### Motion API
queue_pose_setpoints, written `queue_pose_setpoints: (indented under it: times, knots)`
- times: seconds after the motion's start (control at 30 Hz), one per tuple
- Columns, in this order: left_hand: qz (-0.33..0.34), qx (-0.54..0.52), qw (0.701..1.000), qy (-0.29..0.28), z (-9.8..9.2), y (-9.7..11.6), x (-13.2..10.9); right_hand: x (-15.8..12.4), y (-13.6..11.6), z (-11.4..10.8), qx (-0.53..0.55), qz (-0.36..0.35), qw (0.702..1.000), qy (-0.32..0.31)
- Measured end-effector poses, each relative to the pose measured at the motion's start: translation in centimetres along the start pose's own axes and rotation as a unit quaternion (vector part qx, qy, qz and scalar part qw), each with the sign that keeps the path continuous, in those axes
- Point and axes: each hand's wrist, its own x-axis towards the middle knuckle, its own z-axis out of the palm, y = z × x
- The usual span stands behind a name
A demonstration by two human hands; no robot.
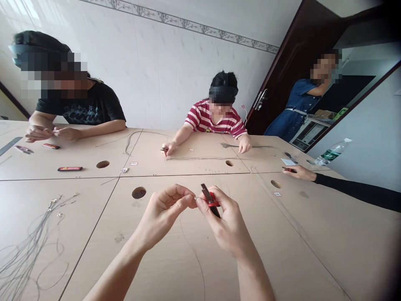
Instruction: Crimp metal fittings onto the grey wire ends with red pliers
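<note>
My left hand (171,213) is closed in a pinch on one end of a thin grey wire (194,250), which hangs in a curve toward the table's near edge. At the fingertips a tiny pale piece (196,198) shows, too small to name. My right hand (224,219) touches the same spot with thumb and fingertip. It is closed round a small red-and-black hand tool (210,200), whose dark metal end points up and away; the fingers partly hide the tool. Both hands are held above the table, almost touching each other.
On the wooden table (125,234), a bundle of grey wires (36,246) with small metal ends lies at left. Red-cased tools (69,169) lie farther back, near round holes (139,192). People work opposite; a black-sleeved arm (354,190) reaches in from the right, near a bottle (333,152).
</note>
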Motion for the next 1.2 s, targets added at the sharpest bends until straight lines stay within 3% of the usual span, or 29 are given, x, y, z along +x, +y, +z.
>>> queue_pose_setpoints:
  times: [0.57,0.8,1.03,1.2]
  knots:
    - [0.003,0.015,1.0,-0.013,-0.19,0.09,0.05,-0.14,0.04,-0.17,-0.029,-0.036,0.999,-0.015]
    - [0.012,0.085,0.995,0.05,-0.66,0.03,0.07,0.01,0.39,0.08,-0.094,-0.094,0.991,-0.008]
    - [-0.004,0.08,0.996,0.024,-0.84,0.08,0.07,-0.03,0.39,0.12,-0.109,-0.101,0.988,-0.053]
    - [0.009,0.08,0.996,0.039,-0.97,-0.01,-0.01,-0.04,0.2,0.07,-0.116,-0.106,0.986,-0.056]
